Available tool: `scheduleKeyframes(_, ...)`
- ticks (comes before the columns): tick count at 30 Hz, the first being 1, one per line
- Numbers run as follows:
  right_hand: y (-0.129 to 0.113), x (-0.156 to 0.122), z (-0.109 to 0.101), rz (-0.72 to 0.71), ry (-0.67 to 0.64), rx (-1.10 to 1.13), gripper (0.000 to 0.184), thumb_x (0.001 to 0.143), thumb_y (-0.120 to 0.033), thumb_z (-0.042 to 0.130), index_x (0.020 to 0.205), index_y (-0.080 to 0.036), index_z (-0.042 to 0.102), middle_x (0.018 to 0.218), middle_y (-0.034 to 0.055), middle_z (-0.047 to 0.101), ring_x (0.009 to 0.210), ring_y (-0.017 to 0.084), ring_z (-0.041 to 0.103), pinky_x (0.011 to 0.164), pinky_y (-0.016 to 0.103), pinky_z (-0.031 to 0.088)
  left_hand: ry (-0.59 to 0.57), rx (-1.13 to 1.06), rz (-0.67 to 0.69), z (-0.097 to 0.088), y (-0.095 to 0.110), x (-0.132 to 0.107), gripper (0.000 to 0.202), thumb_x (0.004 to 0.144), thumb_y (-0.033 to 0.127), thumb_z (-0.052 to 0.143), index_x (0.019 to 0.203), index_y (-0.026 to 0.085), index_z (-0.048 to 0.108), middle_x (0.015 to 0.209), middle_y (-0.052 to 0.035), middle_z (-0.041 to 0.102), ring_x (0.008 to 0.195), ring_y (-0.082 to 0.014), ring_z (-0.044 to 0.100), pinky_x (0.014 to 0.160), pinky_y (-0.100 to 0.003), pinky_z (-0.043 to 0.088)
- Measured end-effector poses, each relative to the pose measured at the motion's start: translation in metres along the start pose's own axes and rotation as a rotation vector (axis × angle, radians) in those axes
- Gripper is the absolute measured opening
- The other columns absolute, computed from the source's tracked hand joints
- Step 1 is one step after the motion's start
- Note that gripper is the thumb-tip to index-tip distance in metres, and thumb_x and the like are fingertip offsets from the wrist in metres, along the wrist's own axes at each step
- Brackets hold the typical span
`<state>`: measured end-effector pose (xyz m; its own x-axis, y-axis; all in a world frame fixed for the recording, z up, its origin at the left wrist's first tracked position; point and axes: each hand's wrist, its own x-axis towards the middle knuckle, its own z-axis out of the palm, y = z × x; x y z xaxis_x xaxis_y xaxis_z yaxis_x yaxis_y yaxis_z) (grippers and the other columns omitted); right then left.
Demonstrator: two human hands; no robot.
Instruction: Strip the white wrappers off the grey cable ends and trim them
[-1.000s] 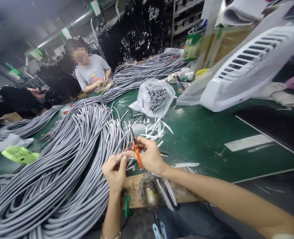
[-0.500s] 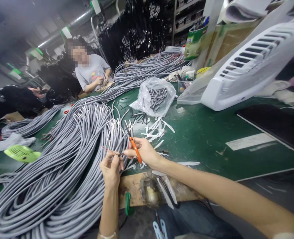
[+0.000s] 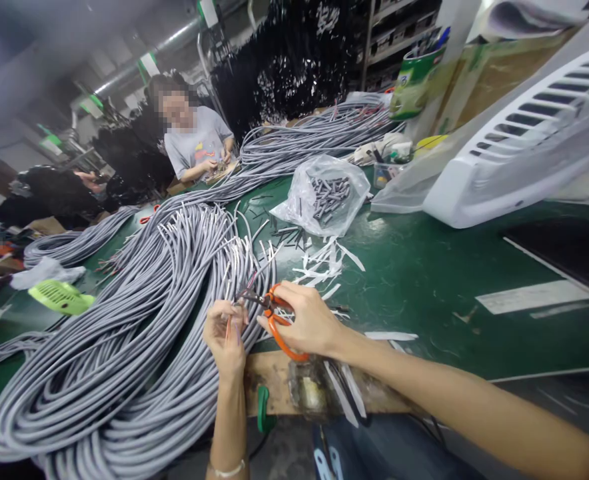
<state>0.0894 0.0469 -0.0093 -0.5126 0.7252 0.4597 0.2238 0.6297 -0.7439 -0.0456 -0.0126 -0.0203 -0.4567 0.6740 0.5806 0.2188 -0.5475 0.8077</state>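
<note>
My right hand (image 3: 307, 319) grips orange-handled scissors (image 3: 287, 337), whose handles are spread and whose dark blades point left. The blades reach the fingertips of my left hand (image 3: 226, 330). That hand is closed in a pinch on the thin coloured wires (image 3: 229, 328) at a cable's end; exactly where the blades meet the wires is too small to tell. Beside and behind my left hand lies a large bundle of grey cables (image 3: 164, 300), looped on the green table (image 3: 404, 280), with white-tipped ends near the scissors.
A clear plastic bag (image 3: 324, 200) of short grey pieces stands behind the hands, with white strips (image 3: 329, 263) before it. A white slatted plastic thing (image 3: 524, 140) stands at right. A wooden board (image 3: 269, 373) lies at the front edge. A co-worker (image 3: 197, 143) sits across the table.
The scissors have swung from upright beside my right fingers to pointing left, handles spread, at my left fingertips. The coloured wires now hang over my left palm. The view has shifted slightly.
</note>
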Motion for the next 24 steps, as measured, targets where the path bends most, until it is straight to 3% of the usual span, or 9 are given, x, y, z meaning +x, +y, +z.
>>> scheduleKeyframes(4, 0.003, -0.001, 0.002, -0.025, -0.077, -0.116, 0.019, 0.072, -0.028, 0.061, 0.06, -0.017, 0.049, 0.059, -0.0024, 0.045, 0.053, 0.011, 0.04, 0.053, 0.022, 0.03, -0.056, 0.188, 0.123, -0.002, -0.001, -0.002, 0.015, 0.08, 0.017, 0.056, 0.065, 0.017, 0.054, 0.066, 0.0026, 0.049, 0.058, -0.0094, 0.052, 0.054, -0.022, 0.044)
scheduleKeyframes(9, 0.003, -0.003, 0.001, -0.006, -0.146, -0.265, 0.009, 0.073, -0.024, 0.058, 0.068, -0.016, 0.055, 0.065, 0.0006, 0.052, 0.058, 0.013, 0.047, 0.056, 0.024, 0.032, -0.021, 0.453, 0.221, -0.005, 0.001, -0.004, 0.018, 0.075, 0.01, 0.057, 0.059, 0.018, 0.061, 0.067, 0.0006, 0.054, 0.063, -0.0114, 0.056, 0.056, -0.022, 0.044)
scheduleKeyframes(15, 0.001, -0.005, 0.001, 0.001, -0.228, -0.337, 0.008, 0.075, -0.022, 0.055, 0.075, -0.015, 0.06, 0.069, 0.0036, 0.059, 0.061, 0.015, 0.054, 0.057, 0.024, 0.034, -0.016, 0.478, 0.248, -0.004, 0.003, -0.004, 0.02, 0.073, 0.007, 0.055, 0.058, 0.018, 0.061, 0.064, 0.0008, 0.055, 0.063, -0.0115, 0.056, 0.055, -0.022, 0.043)
scheduleKeyframes(17, 0.003, -0.005, 0.002, -0.001, -0.234, -0.353, 0.009, 0.075, -0.021, 0.055, 0.072, -0.014, 0.061, 0.066, 0.0038, 0.06, 0.058, 0.014, 0.054, 0.056, 0.024, 0.033, 0.008, 0.413, 0.192, -0.001, 0.003, -0.004, 0.013, 0.074, 0.01, 0.057, 0.064, 0.018, 0.06, 0.063, 0.002, 0.054, 0.059, -0.01, 0.055, 0.055, -0.021, 0.043)
scheduleKeyframes(19, 0.005, -0.004, 0.003, -0.007, -0.22, -0.354, 0.01, 0.074, -0.019, 0.055, 0.067, -0.014, 0.061, 0.063, 0.0038, 0.06, 0.055, 0.014, 0.053, 0.055, 0.024, 0.032, 0.068, 0.343, 0.067, 0.002, 0.003, -0.003, 0.007, 0.075, 0.015, 0.06, 0.082, 0.019, 0.059, 0.063, 0.0039, 0.054, 0.054, -0.0084, 0.054, 0.054, -0.02, 0.044)
scheduleKeyframes(21, 0.008, -0.003, 0.003, -0.011, -0.198, -0.33, 0.013, 0.074, -0.018, 0.056, 0.062, -0.015, 0.06, 0.059, 0.0033, 0.06, 0.053, 0.013, 0.052, 0.054, 0.024, 0.031, 0.119, 0.345, -0.063, 0.004, 0.003, -0.003, 0.025, 0.075, 0.021, 0.063, 0.098, 0.019, 0.054, 0.064, 0.0046, 0.055, 0.051, -0.0084, 0.054, 0.053, -0.02, 0.045)
scheduleKeyframes(24, 0.01, 0.001, -0.001, 0.0, -0.153, -0.287, 0.019, 0.076, -0.019, 0.054, 0.058, -0.015, 0.057, 0.055, 0.0033, 0.059, 0.051, 0.012, 0.051, 0.053, 0.023, 0.031, 0.088, 0.477, -0.177, 0.005, 0.002, 0.0, 0.029, 0.074, 0.029, 0.064, 0.099, 0.018, 0.055, 0.067, 0.0016, 0.058, 0.056, -0.0102, 0.058, 0.056, -0.021, 0.046)
